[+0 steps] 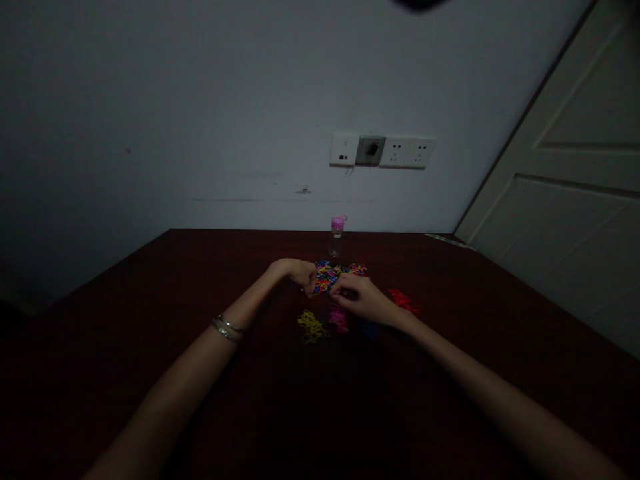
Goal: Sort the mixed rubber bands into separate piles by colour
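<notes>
The left hand (303, 275) is curling and the right hand (367, 299) is bunching, grips impossible to tell, at the mixed loops (324, 275), a wrist sweep risking scattering the red loops (403, 300).

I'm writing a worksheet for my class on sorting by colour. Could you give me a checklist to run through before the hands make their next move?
1. Yellow rubber bands apart from the mixed pile: ok.
2. Red rubber bands apart from the mixed pile: ok.
3. Bottle upright, beyond the mixed pile: ok.
4. Left hand beside the mixed pile: ok.
5. Right hand holding a single band: cannot tell; too small and dark.
6. Light good enough to check the blue rubber bands for strays: not ok; they are barely visible.
</notes>
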A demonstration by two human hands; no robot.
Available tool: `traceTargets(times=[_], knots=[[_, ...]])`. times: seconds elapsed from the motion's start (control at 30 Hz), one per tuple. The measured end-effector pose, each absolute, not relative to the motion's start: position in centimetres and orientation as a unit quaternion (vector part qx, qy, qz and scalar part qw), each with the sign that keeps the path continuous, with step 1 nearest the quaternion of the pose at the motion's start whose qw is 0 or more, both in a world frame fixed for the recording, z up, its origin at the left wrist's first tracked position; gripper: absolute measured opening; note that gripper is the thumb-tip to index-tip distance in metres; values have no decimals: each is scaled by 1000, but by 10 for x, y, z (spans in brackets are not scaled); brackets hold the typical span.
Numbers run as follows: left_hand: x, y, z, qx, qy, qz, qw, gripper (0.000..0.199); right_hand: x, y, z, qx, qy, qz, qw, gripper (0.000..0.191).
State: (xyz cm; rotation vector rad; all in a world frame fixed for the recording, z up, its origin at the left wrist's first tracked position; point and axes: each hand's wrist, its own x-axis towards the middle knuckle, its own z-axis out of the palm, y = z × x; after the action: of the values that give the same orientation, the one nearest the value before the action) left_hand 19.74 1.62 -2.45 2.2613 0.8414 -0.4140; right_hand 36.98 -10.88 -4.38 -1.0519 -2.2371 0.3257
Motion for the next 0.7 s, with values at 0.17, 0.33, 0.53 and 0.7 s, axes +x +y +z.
traceTargets(times=[0.17,0.33,0.53,0.7], knots=[[205,9,-23,878,327,-158,312,13,401,-92,-46,-460,-813,112,340,12],[205,9,-25,875,344,-146,309,7,410,-88,-52,-487,-814,101,301,14],[197,7,-14,840,306,-195,404,9,407,-88,-59,-484,-832,73,261,19],[190,0,5,800,310,-249,450,19,406,-86,-67,-476,-841,64,249,22]])
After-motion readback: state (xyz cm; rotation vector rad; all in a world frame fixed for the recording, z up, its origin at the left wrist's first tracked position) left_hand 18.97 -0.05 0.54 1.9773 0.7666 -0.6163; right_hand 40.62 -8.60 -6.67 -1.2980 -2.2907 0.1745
